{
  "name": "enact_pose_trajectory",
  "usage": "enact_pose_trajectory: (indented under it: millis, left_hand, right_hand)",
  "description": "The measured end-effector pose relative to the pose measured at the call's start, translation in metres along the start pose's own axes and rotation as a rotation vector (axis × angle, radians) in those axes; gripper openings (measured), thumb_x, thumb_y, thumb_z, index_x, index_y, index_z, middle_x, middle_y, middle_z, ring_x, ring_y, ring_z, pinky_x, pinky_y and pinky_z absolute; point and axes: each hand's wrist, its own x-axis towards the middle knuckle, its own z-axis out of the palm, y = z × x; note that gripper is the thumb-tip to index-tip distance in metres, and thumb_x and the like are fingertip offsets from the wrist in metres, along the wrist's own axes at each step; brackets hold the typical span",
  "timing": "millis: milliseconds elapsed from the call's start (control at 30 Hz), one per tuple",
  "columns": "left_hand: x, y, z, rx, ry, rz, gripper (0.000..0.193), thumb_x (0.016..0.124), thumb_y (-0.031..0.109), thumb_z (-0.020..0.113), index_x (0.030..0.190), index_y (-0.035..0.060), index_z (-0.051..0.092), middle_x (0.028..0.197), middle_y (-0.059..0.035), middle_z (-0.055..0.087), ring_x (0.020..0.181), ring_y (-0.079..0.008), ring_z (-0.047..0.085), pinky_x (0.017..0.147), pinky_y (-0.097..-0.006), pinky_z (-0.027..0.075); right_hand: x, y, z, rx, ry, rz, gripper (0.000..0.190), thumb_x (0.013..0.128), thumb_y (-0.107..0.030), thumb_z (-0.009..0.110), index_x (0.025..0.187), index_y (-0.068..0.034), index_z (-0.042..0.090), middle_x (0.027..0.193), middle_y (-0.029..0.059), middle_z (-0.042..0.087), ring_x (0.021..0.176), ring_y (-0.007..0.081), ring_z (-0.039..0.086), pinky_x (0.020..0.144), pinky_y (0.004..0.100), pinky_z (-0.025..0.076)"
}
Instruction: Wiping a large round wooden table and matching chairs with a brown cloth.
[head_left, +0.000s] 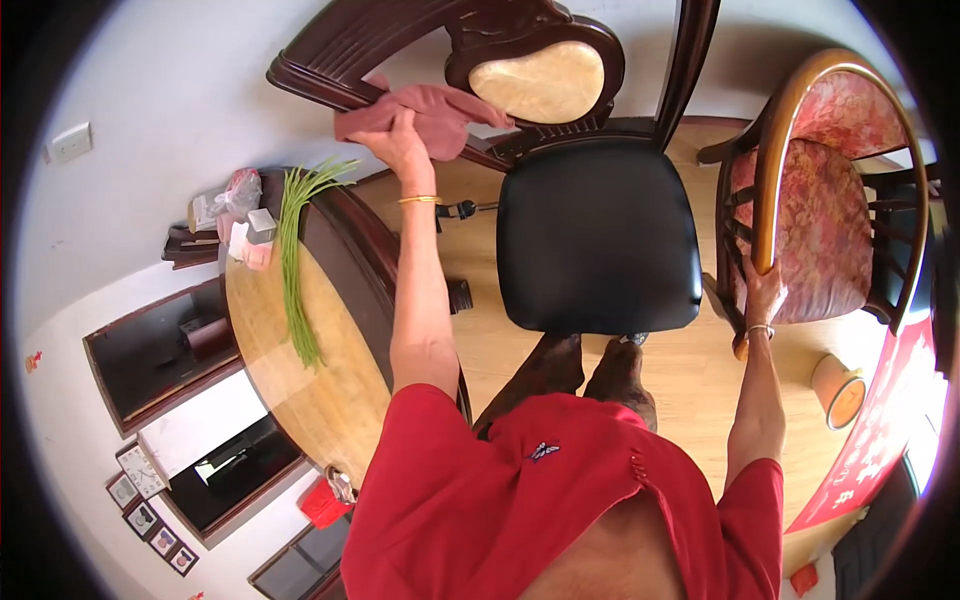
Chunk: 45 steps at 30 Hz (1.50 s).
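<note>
My left hand (397, 146) holds a dusty-pink cloth (442, 112) against the dark carved wooden back (341, 64) of a chair. That back has a cream oval panel (540, 79), and the chair's padded black seat (598, 236) lies in front of my legs. At the right, my right hand (765, 291) grips the curved wooden armrest (772, 172) of a second chair, whose seat (817, 225) is covered in red patterned fabric.
An oval wooden table (330, 397) at the left bears long green stalks (296, 277), small boxes (261, 226) and a plastic bag (240, 193). A round bin (838, 391) stands on the floor at the right, near a red banner or mat (862, 442).
</note>
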Motion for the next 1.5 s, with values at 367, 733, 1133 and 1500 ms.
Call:
enact_pose_trajectory:
  millis: [367, 733, 1133, 1500]
  left_hand:
    - [-0.075, -0.022, -0.054, -0.082, -0.101, -0.583, 0.059, 0.068, -0.012, 0.062, 0.123, 0.0001, 0.048, 0.115, -0.0089, 0.055, 0.105, -0.0203, 0.054, 0.096, -0.031, 0.042]
    - [0.122, 0.132, -0.034, 1.043, -0.421, 0.947, 0.067, 0.074, 0.023, 0.075, 0.131, 0.0012, 0.046, 0.122, -0.0202, 0.049, 0.115, -0.0407, 0.044, 0.1, -0.0557, 0.032]
    - [0.117, 0.115, 0.034, 1.065, -0.377, 1.117, 0.062, 0.081, 0.038, 0.064, 0.134, 0.0099, 0.047, 0.127, -0.0093, 0.05, 0.117, -0.0315, 0.044, 0.096, -0.0499, 0.031]
    - [0.009, 0.17, 0.23, 0.295, -0.511, 1.298, 0.049, 0.086, 0.018, 0.053, 0.134, 0.0088, 0.049, 0.127, -0.0238, 0.046, 0.121, -0.0435, 0.04, 0.101, -0.0578, 0.028]
  right_hand:
    - [-0.005, -0.01, -0.001, 0.04, 0.023, -0.011, 0.058, 0.074, -0.054, 0.069, 0.093, 0.001, 0.062, 0.077, 0.0272, 0.065, 0.075, 0.0436, 0.065, 0.067, 0.0486, 0.05]
    - [-0.005, -0.013, -0.002, 0.055, 0.011, -0.047, 0.055, 0.075, -0.049, 0.068, 0.095, 0.001, 0.06, 0.077, 0.0279, 0.065, 0.076, 0.0448, 0.064, 0.069, 0.05, 0.05]
    - [0.001, 0.001, 0.01, 0.065, 0.058, -0.073, 0.048, 0.074, -0.046, 0.071, 0.088, -0.002, 0.057, 0.071, 0.0243, 0.064, 0.071, 0.0428, 0.064, 0.066, 0.0489, 0.05]
    - [-0.005, -0.014, 0.0, 0.089, 0.036, -0.038, 0.048, 0.074, -0.046, 0.07, 0.088, -0.002, 0.058, 0.074, 0.0253, 0.065, 0.075, 0.043, 0.064, 0.067, 0.0492, 0.049]
